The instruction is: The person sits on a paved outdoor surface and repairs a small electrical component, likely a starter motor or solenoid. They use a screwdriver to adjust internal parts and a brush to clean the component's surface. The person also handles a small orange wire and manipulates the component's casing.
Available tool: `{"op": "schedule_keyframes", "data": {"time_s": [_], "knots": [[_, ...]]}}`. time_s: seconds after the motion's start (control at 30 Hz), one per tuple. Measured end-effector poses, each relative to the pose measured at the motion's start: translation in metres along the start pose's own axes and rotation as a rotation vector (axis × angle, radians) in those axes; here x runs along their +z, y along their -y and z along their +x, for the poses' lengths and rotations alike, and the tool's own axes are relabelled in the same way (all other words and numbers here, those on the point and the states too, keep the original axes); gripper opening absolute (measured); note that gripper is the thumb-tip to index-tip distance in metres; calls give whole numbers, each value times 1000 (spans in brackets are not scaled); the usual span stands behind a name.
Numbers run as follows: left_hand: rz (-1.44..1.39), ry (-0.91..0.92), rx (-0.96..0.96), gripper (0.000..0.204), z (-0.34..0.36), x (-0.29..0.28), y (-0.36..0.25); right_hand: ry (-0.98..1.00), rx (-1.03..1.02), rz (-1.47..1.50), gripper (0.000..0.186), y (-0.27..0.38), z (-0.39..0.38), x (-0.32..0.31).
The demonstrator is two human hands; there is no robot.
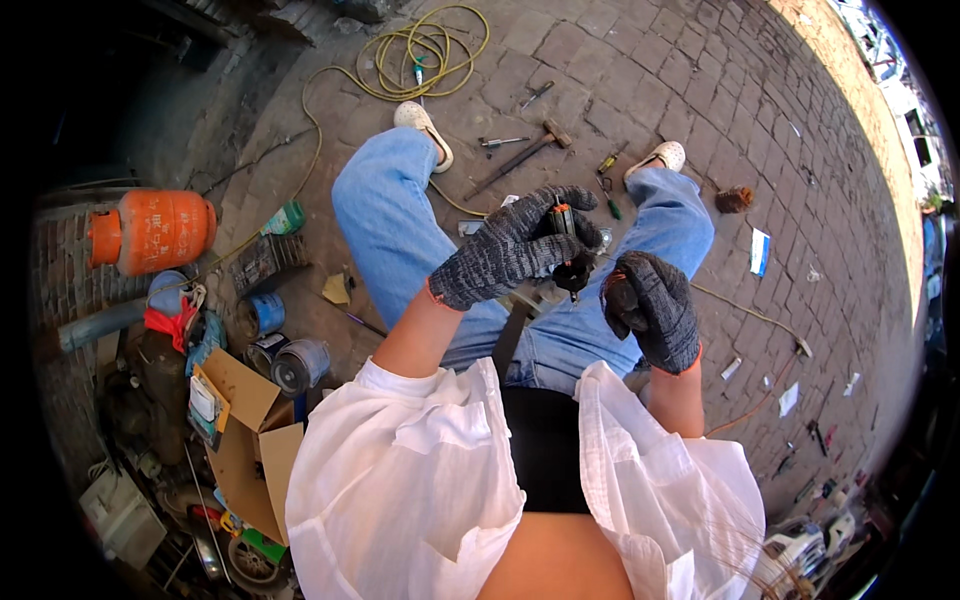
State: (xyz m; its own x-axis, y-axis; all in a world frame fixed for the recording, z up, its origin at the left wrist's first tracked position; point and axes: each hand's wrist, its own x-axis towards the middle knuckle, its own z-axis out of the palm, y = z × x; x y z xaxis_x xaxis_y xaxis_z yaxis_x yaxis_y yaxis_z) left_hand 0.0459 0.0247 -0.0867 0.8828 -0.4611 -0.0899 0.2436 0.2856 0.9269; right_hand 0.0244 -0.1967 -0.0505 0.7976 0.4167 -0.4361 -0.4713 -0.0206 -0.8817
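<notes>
My left hand (495, 250) wears a grey knit glove and grips a dark mechanical part (570, 268) with a slim metal upper section and orange bits, held upright above my lap. My right hand (660, 315), gloved too, is closed around a dark object (624, 298) that I cannot make out, just right of that part. Between and beyond my feet lie a long-handled hammer (555, 133), a green-handled tool (612, 205), a yellow-handled tool (607, 163) and a metal tool (505, 141).
An orange gas cylinder (160, 232), several cans (300, 365) and an open cardboard box (245, 395) crowd my left. A coiled yellow hose (395, 90) lies ahead on the brick paving (780, 160). A rusty lump (733, 200) and paper scraps (788, 398) lie to my right.
</notes>
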Motion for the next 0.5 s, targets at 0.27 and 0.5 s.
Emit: {"op": "schedule_keyframes", "data": {"time_s": [0.27, 0.5], "knots": [[-596, -48, -200, 35, -10, 7, -5, -151, -217, -43, 21, -1, -3, 13], [-476, -76, -180, 31, -5, 8, -6, 46, -292, 416, 22, -4, 10, 10]]}}
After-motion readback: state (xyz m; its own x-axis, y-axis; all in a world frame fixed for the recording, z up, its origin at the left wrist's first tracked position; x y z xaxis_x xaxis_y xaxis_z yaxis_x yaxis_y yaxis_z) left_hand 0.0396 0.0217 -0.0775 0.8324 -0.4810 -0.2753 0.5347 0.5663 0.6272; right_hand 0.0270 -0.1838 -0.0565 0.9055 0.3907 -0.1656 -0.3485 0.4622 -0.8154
